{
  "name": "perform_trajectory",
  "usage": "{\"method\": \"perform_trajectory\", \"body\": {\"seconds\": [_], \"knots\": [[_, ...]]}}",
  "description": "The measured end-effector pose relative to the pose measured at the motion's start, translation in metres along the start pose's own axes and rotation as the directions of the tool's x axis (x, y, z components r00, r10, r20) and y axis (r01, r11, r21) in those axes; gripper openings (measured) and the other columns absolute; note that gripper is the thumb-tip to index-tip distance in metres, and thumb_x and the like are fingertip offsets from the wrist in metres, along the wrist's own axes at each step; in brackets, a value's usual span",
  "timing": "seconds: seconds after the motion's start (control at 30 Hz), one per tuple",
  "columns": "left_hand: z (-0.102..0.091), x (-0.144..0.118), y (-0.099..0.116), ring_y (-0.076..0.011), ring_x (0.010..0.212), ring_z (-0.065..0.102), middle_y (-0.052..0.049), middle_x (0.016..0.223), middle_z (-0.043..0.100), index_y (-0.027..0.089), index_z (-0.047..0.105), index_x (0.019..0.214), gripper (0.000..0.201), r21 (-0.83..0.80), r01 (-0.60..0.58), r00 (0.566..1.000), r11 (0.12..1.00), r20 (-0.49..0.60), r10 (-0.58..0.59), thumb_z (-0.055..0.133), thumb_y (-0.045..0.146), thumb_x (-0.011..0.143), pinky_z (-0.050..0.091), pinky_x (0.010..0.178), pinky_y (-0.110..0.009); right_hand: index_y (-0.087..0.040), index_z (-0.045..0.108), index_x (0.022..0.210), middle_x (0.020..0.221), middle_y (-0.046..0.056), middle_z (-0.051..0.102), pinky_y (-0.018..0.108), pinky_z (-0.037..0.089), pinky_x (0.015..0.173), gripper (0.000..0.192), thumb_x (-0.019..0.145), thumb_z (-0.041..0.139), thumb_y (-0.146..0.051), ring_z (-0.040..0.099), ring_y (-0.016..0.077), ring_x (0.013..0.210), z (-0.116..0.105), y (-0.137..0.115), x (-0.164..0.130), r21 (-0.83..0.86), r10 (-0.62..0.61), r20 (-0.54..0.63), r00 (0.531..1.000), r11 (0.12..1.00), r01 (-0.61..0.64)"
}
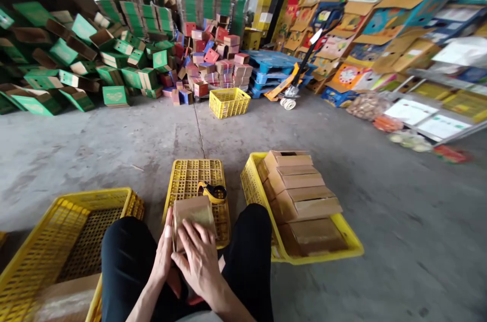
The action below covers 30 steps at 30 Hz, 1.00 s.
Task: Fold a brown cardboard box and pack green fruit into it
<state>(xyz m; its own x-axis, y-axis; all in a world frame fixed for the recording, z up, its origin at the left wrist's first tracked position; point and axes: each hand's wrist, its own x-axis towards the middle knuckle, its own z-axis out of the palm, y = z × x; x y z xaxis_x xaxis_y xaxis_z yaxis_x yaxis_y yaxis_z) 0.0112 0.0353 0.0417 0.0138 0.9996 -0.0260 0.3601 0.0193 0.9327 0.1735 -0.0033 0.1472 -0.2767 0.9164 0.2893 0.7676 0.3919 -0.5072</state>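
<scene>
A small brown cardboard box (193, 213) rests on the near edge of an upturned yellow crate (192, 175) between my knees. My left hand (164, 256) grips the box's left side. My right hand (200, 258) lies over its near face with fingers spread on the cardboard. A yellow tape dispenser (213, 192) sits on the crate just behind the box.
A yellow crate (262, 195) at my right holds a row of brown boxes (300, 195). Another yellow crate (57, 241) at my left holds one box. Green and red carton piles, a small yellow basket (229, 102), blue pallets and a pallet jack (292, 86) stand beyond.
</scene>
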Motion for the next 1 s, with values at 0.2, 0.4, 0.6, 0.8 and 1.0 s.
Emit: {"method": "perform_trajectory", "body": {"seconds": [0.2,0.4,0.6,0.8,1.0], "knots": [[-0.010,-0.011,0.044,-0.0271,0.167,0.017,0.000,0.179,0.025,0.032,0.044,0.166,0.057,-0.087,-0.222,0.969,0.971,-0.132,0.209,0.040,0.053,0.113,0.013,0.137,-0.048,-0.029,0.045,0.164,0.158,0.006,0.060,0.047,0.049,0.108,0.056,0.109,0.049,-0.020,0.063,0.0276,0.128,0.009,-0.006,0.014,0.014,-0.147,0.014,0.989,0.989,0.146],[-0.017,-0.009,0.029,-0.0291,0.166,0.019,-0.003,0.177,0.033,0.030,0.040,0.168,0.058,0.058,-0.278,0.950,0.959,-0.133,0.284,0.042,0.048,0.113,0.015,0.136,-0.052,-0.027,0.039,0.168,0.162,0.006,0.057,0.048,0.049,0.110,0.059,0.109,0.049,-0.025,0.058,0.0295,0.138,0.011,-0.001,0.027,-0.045,-0.067,-0.011,0.998,0.997,0.067],[-0.015,-0.009,0.032,-0.0294,0.165,0.025,-0.004,0.174,0.039,0.029,0.044,0.166,0.056,0.117,-0.282,0.942,0.952,-0.154,0.298,0.042,0.044,0.113,0.018,0.136,-0.053,-0.028,0.045,0.165,0.161,0.005,0.057,0.054,0.048,0.119,0.055,0.110,0.048,-0.025,0.055,0.0303,0.146,0.006,0.024,0.035,-0.056,-0.018,-0.036,0.999,0.998,0.016],[-0.017,-0.004,0.035,-0.0290,0.165,0.025,-0.003,0.173,0.041,0.030,0.046,0.165,0.053,0.110,-0.288,0.940,0.951,-0.157,0.303,0.042,0.043,0.113,0.018,0.136,-0.054,-0.020,0.036,0.170,0.171,0.008,0.043,0.051,0.043,0.129,0.059,0.112,0.044,-0.026,0.035,0.0297,0.161,0.019,0.047,0.036,0.153,0.007,-0.051,0.999,0.988,0.001],[-0.013,-0.008,0.037,-0.0273,0.165,0.023,0.000,0.179,0.027,0.034,0.039,0.168,0.054,0.076,-0.273,0.941,0.959,-0.186,0.282,0.041,0.041,0.114,0.016,0.136,-0.052,-0.033,0.025,0.173,0.175,0.000,0.035,0.049,0.027,0.135,0.067,0.110,0.048,-0.043,0.029,0.0258,0.164,0.014,0.061,0.034,0.515,0.182,0.075,0.980,0.835,-0.194]]}}
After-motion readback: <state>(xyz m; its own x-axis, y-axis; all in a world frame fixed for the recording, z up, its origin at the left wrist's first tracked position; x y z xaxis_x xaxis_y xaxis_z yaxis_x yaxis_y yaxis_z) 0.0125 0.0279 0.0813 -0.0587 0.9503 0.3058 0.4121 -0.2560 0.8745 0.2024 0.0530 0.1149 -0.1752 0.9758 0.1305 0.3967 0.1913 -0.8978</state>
